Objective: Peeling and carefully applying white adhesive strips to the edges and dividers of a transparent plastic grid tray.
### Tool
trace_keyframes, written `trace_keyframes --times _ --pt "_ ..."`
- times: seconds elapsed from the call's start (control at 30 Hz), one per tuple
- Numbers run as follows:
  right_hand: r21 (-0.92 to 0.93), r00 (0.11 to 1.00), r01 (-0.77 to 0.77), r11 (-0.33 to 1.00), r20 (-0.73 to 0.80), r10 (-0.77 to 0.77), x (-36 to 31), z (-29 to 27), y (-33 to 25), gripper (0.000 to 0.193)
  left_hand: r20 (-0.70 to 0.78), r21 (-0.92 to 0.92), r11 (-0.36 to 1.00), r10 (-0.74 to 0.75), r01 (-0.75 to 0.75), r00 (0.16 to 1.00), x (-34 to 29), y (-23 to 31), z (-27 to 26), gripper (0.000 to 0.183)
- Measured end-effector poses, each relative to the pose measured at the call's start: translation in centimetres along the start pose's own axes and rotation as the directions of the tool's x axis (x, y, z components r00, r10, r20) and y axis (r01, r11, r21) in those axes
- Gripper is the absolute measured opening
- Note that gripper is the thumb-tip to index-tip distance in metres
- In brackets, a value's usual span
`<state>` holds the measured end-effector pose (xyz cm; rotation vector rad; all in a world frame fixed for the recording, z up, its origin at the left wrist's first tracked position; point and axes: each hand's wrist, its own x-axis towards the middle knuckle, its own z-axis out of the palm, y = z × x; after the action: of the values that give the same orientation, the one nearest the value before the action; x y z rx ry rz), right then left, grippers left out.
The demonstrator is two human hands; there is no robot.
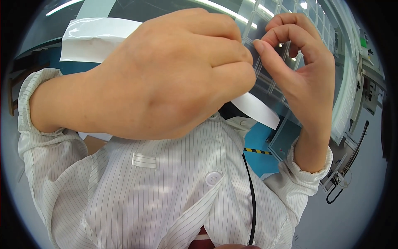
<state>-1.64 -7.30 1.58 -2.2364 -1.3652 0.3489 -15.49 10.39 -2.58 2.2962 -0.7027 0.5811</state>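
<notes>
Large and close, my left hand is closed in a fist with its back toward me. Its fingertips, and anything in them, are hidden. From behind it a glossy white strip sticks out on the left. A curled white strip shows below its knuckles on the right; whether both are one piece I cannot tell. My right hand is raised just to the right, thumb and forefinger drawn together in a pinch near the left knuckles. Whatever it pinches is too small or hidden to make out.
Behind the hands is a clear plastic compartment tray over a grey surface. Blue surface with a yellow-and-black striped tape shows below. A black cable hangs down my striped smock. Equipment stands at the far right.
</notes>
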Motion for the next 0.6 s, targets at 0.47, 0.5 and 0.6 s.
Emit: trace_keyframes --times 0.47,0.5,0.6 --pt "0.374 0.997 -0.045 0.926 0.082 0.015 -0.1 0.3 1.4 0.011 0.015 -0.02 1.0 -0.016 0.016 1.0 -0.5 -0.3 -0.2 0.017" --pt "0.378 0.997 -0.061 0.924 0.067 0.039 -0.1 0.4 1.1 0.01 0.011 -0.024 1.0 -0.016 0.016 1.0 -0.5 -0.3 -0.2 0.018" --pt "0.218 1.0 -0.002 0.976 0.005 0.0 0.0 0.8 0.7 0.01 0.005 -0.029 1.0 -0.012 0.012 1.0 -0.3 -0.4 -0.3 0.018"
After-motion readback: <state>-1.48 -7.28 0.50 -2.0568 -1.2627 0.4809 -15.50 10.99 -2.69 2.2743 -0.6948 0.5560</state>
